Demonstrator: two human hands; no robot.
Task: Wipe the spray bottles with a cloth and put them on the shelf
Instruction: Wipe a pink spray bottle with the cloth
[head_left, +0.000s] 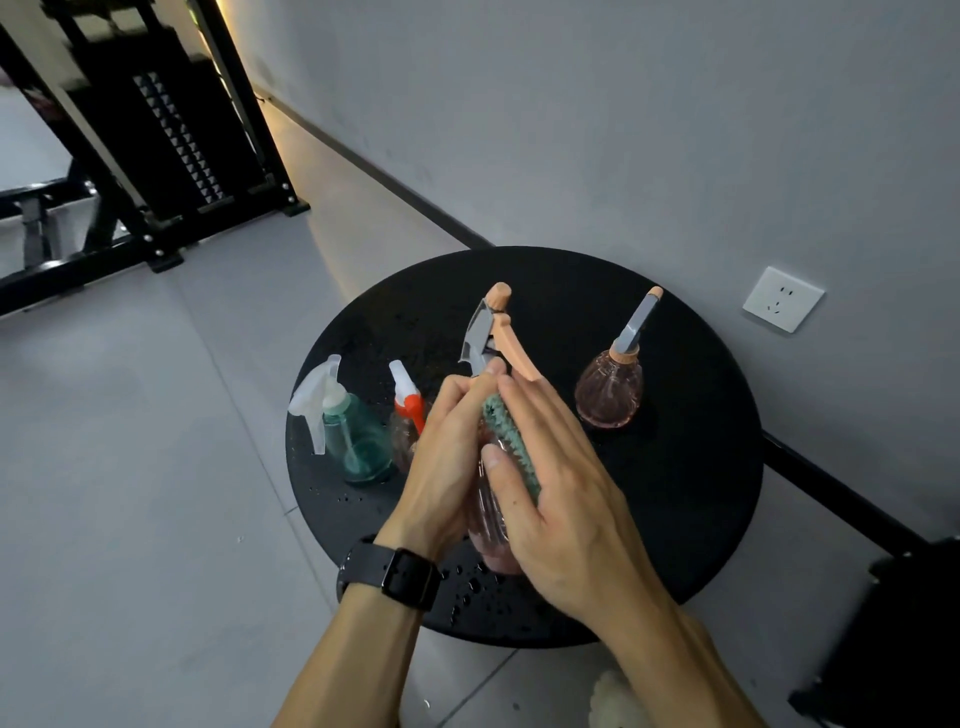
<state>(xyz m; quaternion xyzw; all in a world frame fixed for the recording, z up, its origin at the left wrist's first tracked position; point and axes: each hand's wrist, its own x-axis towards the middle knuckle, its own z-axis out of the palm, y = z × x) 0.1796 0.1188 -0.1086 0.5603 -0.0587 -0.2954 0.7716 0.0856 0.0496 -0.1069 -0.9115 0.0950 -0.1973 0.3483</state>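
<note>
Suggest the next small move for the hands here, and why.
Probably keep rubbing the green cloth down the pink bottle: the left hand holds it tilted, the right hand presses the cloth near its neck, and the lower body looks unwiped.

Home gym: weight-stack machine (176, 140), tiled floor (130, 467)
</note>
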